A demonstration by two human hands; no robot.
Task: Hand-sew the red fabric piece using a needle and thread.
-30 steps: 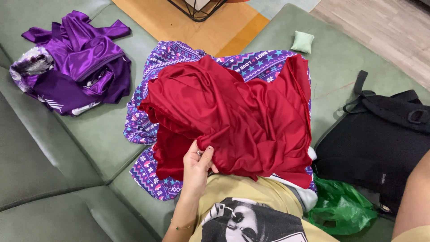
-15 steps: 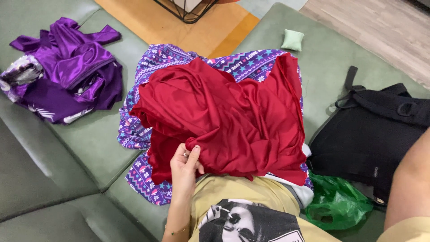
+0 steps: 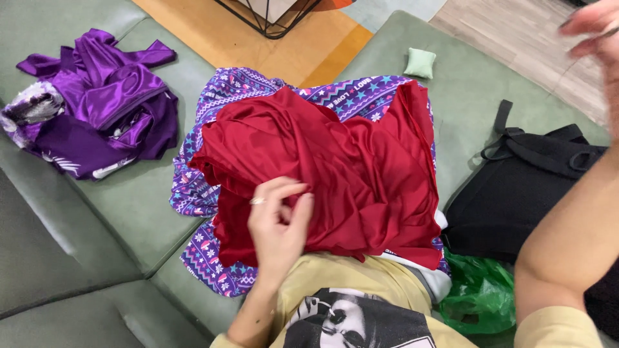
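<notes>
Nearest the camera lies a yellow printed T-shirt (image 3: pixel 361 303), its dark picture partly cut off by the bottom edge, so the print cannot be read whole. Just above it the left hand (image 3: pixel 278 222), wearing a ring, rests on the red garment (image 3: pixel 335 174) with fingers curled and thumb pressed toward them, pinching a fold of the slippery cloth; that pinch seems to be what gathers the wrinkles beside it. The red garment is spread over a purple patterned garment (image 3: pixel 200 193), which shows only as a border around it, most of it hidden beneath. Both lie on the green sofa (image 3: pixel 122 212), whose flat cushions serve as the working surface.

To the right, a bright green plastic bag (image 3: pixel 480 296) is tucked under the forearm, partly covered, next to a black bag (image 3: pixel 522 187) with straps. The right hand (image 3: pixel 596 29) is raised at the top corner, blurred and cut by the frame edge; I cannot tell whether it is open or holding anything.

Farther off, a heap of purple satin clothes (image 3: pixel 97 103) sits apart on the left, a small pale green pouch (image 3: pixel 420 62) beyond, and a wire frame on an orange rug at the top.
</notes>
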